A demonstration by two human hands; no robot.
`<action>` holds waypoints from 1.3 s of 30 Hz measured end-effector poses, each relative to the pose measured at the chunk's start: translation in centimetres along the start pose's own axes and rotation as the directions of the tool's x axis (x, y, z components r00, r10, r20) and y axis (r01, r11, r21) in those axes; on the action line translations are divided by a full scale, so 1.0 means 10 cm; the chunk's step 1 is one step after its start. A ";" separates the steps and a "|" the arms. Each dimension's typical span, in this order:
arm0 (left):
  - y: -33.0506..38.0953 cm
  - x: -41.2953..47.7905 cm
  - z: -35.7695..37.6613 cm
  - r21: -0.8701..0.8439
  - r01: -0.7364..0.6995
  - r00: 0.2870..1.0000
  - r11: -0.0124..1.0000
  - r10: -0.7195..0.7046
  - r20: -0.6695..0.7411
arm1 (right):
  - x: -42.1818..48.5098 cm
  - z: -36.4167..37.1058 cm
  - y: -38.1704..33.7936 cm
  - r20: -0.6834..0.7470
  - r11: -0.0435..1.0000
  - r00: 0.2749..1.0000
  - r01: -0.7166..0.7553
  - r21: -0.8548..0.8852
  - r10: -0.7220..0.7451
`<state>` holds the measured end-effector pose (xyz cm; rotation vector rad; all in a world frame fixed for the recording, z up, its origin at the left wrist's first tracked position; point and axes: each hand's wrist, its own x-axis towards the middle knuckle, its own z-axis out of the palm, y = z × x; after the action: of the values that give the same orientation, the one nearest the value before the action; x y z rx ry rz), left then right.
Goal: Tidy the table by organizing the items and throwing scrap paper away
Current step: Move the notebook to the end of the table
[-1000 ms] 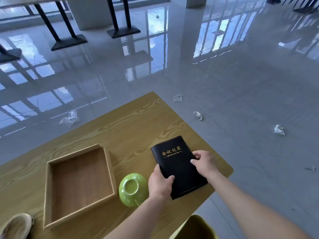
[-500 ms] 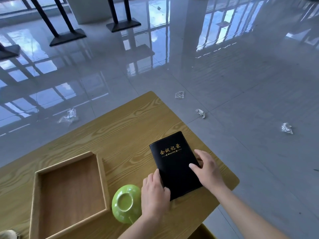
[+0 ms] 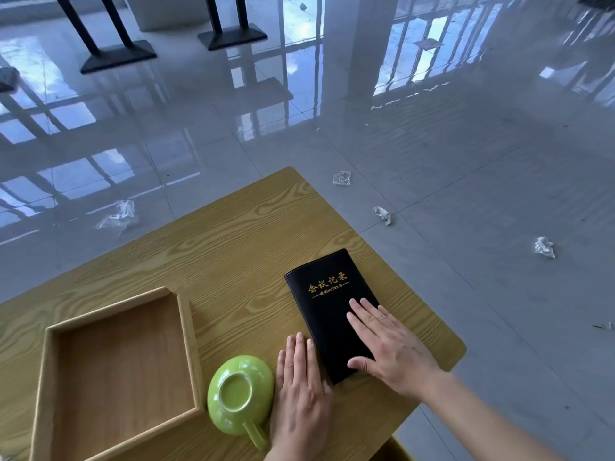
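Observation:
A black notebook (image 3: 324,294) with gold lettering lies flat near the right corner of the wooden table (image 3: 233,247). My right hand (image 3: 386,347) rests palm down on its near half, fingers spread. My left hand (image 3: 303,390) lies flat on the table along the notebook's left edge, fingers together and straight. A green cup (image 3: 241,394) stands upside down just left of that hand, its handle pointing toward me. An empty wooden tray (image 3: 116,377) sits further left. Neither hand grips anything.
Crumpled scraps lie on the glossy grey floor: one (image 3: 342,178) beyond the table's far corner, one (image 3: 382,214) to its right, one (image 3: 544,246) far right, one (image 3: 118,214) at left. Black table bases (image 3: 116,56) stand far back. A yellow-rimmed container (image 3: 396,452) shows at the bottom edge.
Both hands let go of the notebook's edges. The right hand moved onto the cover and flattened; the left slid beside the notebook and flattened. The notebook stays lying on the table.

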<state>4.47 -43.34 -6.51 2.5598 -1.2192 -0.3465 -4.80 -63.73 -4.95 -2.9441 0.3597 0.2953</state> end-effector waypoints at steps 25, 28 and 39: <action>0.01 0.03 0.15 0.079 0.024 1.000 0.997 -0.025 0.018 | 0.99 -0.33 0.65 0.077 0.998 0.996 0.034 0.055 -0.038; 0.00 0.03 0.16 0.076 0.021 0.999 0.997 -0.024 0.033 | 1.01 -0.35 0.66 0.082 0.998 0.996 0.036 0.058 -0.040; -0.02 0.02 0.22 0.061 0.022 1.000 0.998 -0.023 0.010 | 0.99 -0.34 0.66 0.072 0.998 0.997 0.034 0.060 -0.038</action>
<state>4.01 -43.70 -8.64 2.6284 -1.2233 -0.3332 3.55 -72.89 -4.63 -2.8702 0.2999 0.3805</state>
